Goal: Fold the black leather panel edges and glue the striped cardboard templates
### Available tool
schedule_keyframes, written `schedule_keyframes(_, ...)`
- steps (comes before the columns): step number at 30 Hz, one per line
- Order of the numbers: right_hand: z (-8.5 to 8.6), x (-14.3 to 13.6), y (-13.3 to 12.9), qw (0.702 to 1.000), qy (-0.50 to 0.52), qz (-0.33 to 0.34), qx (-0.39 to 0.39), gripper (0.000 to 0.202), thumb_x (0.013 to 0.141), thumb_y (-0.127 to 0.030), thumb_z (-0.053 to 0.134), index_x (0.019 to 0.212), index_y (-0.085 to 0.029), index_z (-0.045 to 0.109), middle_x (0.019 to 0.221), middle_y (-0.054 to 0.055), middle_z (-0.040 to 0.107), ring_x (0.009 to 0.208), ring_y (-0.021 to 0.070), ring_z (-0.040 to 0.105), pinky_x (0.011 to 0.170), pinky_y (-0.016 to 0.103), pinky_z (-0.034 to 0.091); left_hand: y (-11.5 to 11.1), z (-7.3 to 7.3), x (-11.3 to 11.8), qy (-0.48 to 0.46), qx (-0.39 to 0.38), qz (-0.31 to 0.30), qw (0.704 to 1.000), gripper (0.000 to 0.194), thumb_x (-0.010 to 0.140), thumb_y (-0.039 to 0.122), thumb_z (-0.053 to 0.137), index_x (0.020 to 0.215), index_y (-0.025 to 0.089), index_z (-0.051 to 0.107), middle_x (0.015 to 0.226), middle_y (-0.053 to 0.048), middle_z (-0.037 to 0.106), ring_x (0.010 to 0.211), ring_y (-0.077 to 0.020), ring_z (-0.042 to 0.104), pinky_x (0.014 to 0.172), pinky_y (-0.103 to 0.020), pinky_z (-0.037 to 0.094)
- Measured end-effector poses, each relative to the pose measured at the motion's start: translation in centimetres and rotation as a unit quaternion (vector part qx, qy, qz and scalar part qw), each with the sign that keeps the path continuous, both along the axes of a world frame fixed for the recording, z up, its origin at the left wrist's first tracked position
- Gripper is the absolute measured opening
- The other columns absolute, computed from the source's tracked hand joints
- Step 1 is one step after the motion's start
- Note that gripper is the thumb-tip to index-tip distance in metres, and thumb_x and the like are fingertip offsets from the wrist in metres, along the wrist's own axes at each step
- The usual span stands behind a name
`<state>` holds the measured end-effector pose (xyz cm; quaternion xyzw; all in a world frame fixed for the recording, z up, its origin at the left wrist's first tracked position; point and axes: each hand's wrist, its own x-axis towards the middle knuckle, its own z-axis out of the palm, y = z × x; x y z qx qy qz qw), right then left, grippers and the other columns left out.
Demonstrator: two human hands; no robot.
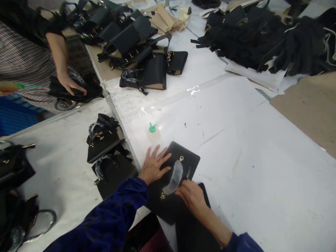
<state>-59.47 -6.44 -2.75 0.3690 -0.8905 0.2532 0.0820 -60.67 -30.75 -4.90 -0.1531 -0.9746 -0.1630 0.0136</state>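
A flat black panel point(189, 154) lies at the table's near edge, with gold fittings and a handle wrapped in clear plastic point(174, 177). My left hand point(154, 166) rests on the panel's left side, its fingers spread. On the other side of the handle is my right hand point(193, 196), fingers curled together beside the wrapped strip; what they hold, if anything, is hidden. Under my right forearm lies another black piece point(204, 192). Beyond the panel stands a small clear bottle with a green cap point(152, 128).
Black handbags point(154, 71) are heaped at the back left, others point(105, 140) left of my arm. Black strips point(252, 42) and brown sheets point(309, 101) lie to the right. Another person's hand point(69, 84) is on a black bag at the upper left.
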Motion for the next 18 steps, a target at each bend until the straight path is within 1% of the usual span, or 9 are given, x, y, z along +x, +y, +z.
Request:
schedule_keyframes(1, -0.1, -1.1, 0.3, 1.0, 0.0, -0.014, -0.004, 0.046, 0.108, -0.035, 0.039, 0.075, -0.022, 0.068, 0.071, 0.002, 0.06, 0.068, 0.0164, 0.052, 0.064, 0.03, 0.035, 0.0, -0.1, 0.0, 0.0, -0.001, -0.001, 1.0, 0.055, 0.097, 0.052, 0.053, 0.147, 0.03, 0.052, 0.162, -0.003, 0.041, 0.153, -0.0374, 0.025, 0.124, -0.065, 0.006)
schedule_keyframes(3, -0.3, -3.4, 0.8, 0.998, 0.001, -0.069, -0.011, 0.041, 0.107, -0.034, 0.042, 0.08, -0.02, 0.069, 0.076, 0.005, 0.061, 0.071, 0.0182, 0.053, 0.064, 0.031, 0.035, -0.1, -0.2, 0.0, -0.001, -0.002, -0.001, 1.0, 0.055, 0.097, 0.051, 0.053, 0.148, 0.03, 0.051, 0.162, -0.003, 0.04, 0.153, -0.0378, 0.024, 0.123, -0.065, 0.006)
schedule_keyframes(5, -0.2, -3.7, 0.8, 0.995, 0.002, -0.097, -0.018, 0.041, 0.107, -0.033, 0.042, 0.082, -0.018, 0.069, 0.076, 0.007, 0.061, 0.072, 0.019, 0.054, 0.064, 0.032, 0.035, -0.1, -0.2, -0.1, 0.001, -0.002, 0.001, 1.0, 0.054, 0.097, 0.051, 0.052, 0.148, 0.03, 0.051, 0.162, -0.003, 0.041, 0.153, -0.0382, 0.025, 0.123, -0.065, 0.006)
schedule_keyframes(9, 0.8, 0.5, -0.3, 0.999, -0.007, -0.024, -0.025, 0.055, 0.11, -0.035, 0.033, 0.068, -0.023, 0.067, 0.066, 0.001, 0.06, 0.063, 0.015, 0.053, 0.059, 0.029, 0.037, 0.0, -0.1, -0.1, 0.005, -0.001, -0.001, 1.0, 0.053, 0.097, 0.051, 0.053, 0.146, 0.029, 0.054, 0.16, -0.003, 0.043, 0.152, -0.0391, 0.028, 0.122, -0.066, 0.008)
schedule_keyframes(10, 0.9, 0.8, -0.3, 1.0, -0.013, -0.01, -0.024, 0.056, 0.11, -0.037, 0.033, 0.067, -0.024, 0.066, 0.065, 0.0, 0.061, 0.062, 0.0144, 0.053, 0.059, 0.029, 0.038, 0.0, -0.1, -0.1, 0.005, -0.001, -0.003, 1.0, 0.053, 0.097, 0.05, 0.054, 0.146, 0.029, 0.054, 0.16, -0.003, 0.043, 0.152, -0.039, 0.028, 0.122, -0.066, 0.009)
schedule_keyframes(12, 0.8, -0.5, 0.2, 0.999, -0.019, -0.027, -0.024, 0.057, 0.109, -0.042, 0.031, 0.072, -0.024, 0.069, 0.068, 0.001, 0.062, 0.064, 0.0151, 0.055, 0.061, 0.029, 0.039, -0.1, -0.2, -0.1, 0.006, -0.001, -0.005, 1.0, 0.053, 0.097, 0.05, 0.054, 0.146, 0.03, 0.053, 0.161, -0.002, 0.042, 0.152, -0.0385, 0.027, 0.123, -0.066, 0.009)
schedule_keyframes(15, 0.3, -3.5, 1.4, 0.992, -0.027, -0.118, -0.024, 0.05, 0.108, -0.041, 0.035, 0.082, -0.019, 0.072, 0.077, 0.007, 0.064, 0.072, 0.0186, 0.057, 0.063, 0.03, 0.039, -0.2, -0.3, -0.1, 0.01, 0.001, -0.001, 1.0, 0.053, 0.098, 0.051, 0.052, 0.147, 0.031, 0.052, 0.162, -0.002, 0.041, 0.153, -0.0382, 0.026, 0.122, -0.067, 0.01)
schedule_keyframes(16, 0.3, -3.6, 1.6, 0.992, -0.031, -0.118, -0.024, 0.05, 0.108, -0.041, 0.034, 0.082, -0.019, 0.071, 0.077, 0.007, 0.064, 0.072, 0.0185, 0.057, 0.063, 0.03, 0.04, -0.2, -0.3, -0.1, 0.011, 0.002, -0.001, 1.0, 0.053, 0.098, 0.051, 0.052, 0.147, 0.031, 0.052, 0.161, -0.002, 0.041, 0.152, -0.0383, 0.027, 0.122, -0.067, 0.011)
schedule_keyframes(18, 0.6, -2.4, 1.7, 0.997, -0.042, -0.062, -0.024, 0.054, 0.109, -0.042, 0.033, 0.075, -0.021, 0.069, 0.071, 0.004, 0.063, 0.067, 0.0155, 0.058, 0.062, 0.028, 0.042, -0.2, -0.2, -0.1, 0.013, 0.004, -0.002, 1.0, 0.053, 0.098, 0.05, 0.052, 0.146, 0.03, 0.052, 0.161, -0.002, 0.043, 0.152, -0.0387, 0.029, 0.121, -0.068, 0.012)
